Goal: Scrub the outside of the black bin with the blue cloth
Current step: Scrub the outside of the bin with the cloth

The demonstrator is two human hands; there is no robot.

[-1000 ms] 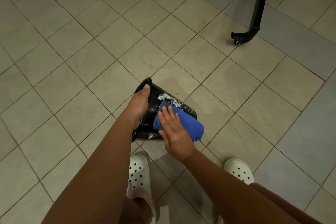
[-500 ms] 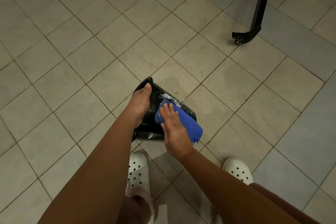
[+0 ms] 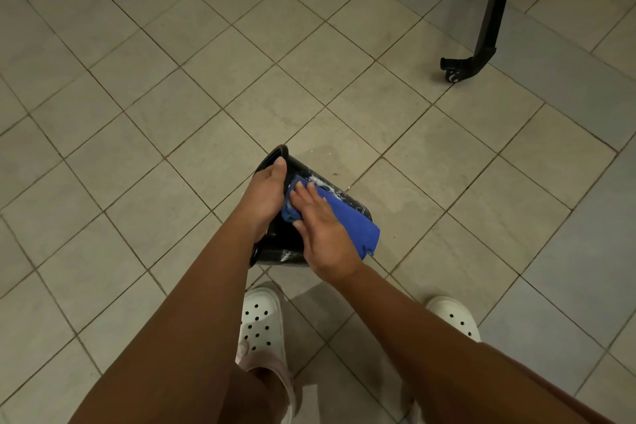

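Because both forearms cross the lower half of the view, much of the black bin [image 3: 277, 242] is hidden: only its rim, a dark strip of wall below the hands and a glossy patch near its base show. The bin lies tipped over on the tiled floor [image 3: 172, 113], just ahead of the person's feet. Its long axis runs roughly left to right, the open mouth facing the person's left and the closed base pointing right and slightly toward the feet. Whether its underside touches the tiles cannot be told. The left hand [image 3: 265, 193] grips the rim at the mouth, curled over the edge, with its fingertips out of sight inside. The right hand [image 3: 323, 237] lies flat with fingers [image 3: 303, 192] straight and slightly spread, pressing the blue cloth [image 3: 349, 217] against the upper side of the bin's wall. The cloth is bunched, and its loose end hangs past the hand toward the base. White suds [image 3: 327, 182] streak the wall just beyond the fingertips. Below, a white clog [image 3: 263, 320] on the left foot is partly covered by the left arm, and the other white clog [image 3: 454, 318] shows only its toe. A black furniture leg [image 3: 492, 10] with a caster [image 3: 452, 74] stands well apart at the upper right, cut off by the frame's top edge.
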